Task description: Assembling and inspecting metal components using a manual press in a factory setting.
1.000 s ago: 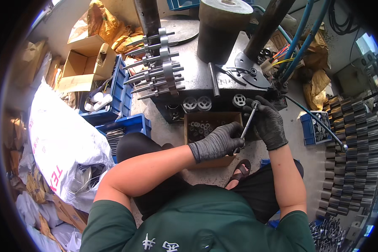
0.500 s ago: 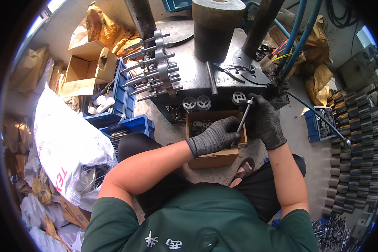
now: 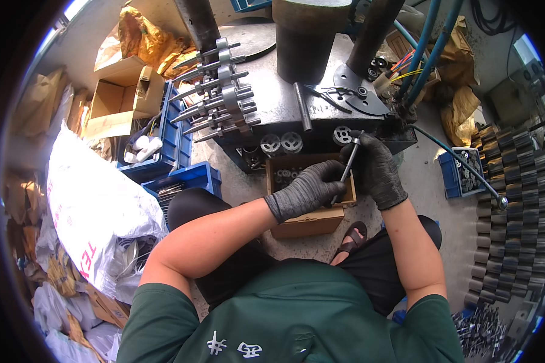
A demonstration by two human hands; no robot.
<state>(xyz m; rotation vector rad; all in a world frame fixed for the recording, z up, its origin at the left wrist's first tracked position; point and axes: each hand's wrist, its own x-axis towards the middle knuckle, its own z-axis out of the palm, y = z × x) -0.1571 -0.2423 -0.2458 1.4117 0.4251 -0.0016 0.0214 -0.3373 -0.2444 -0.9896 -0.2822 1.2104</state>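
Currently both gloved hands, left hand (image 3: 312, 189) and right hand (image 3: 375, 169), clamp one metal rod (image 3: 347, 169); a loosened grip risks dropping it into the cardboard box (image 3: 309, 221).

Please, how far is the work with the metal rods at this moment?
Done: several rods with discs lie stacked on the machine table. In hand: left hand and right hand, both gloved, grip one metal rod over the cardboard box. Left: loose parts show in the box.

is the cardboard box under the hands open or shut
Open. The cardboard box has no lid or flaps over its top, and small round metal parts show inside, beneath the gloved left hand and right hand.
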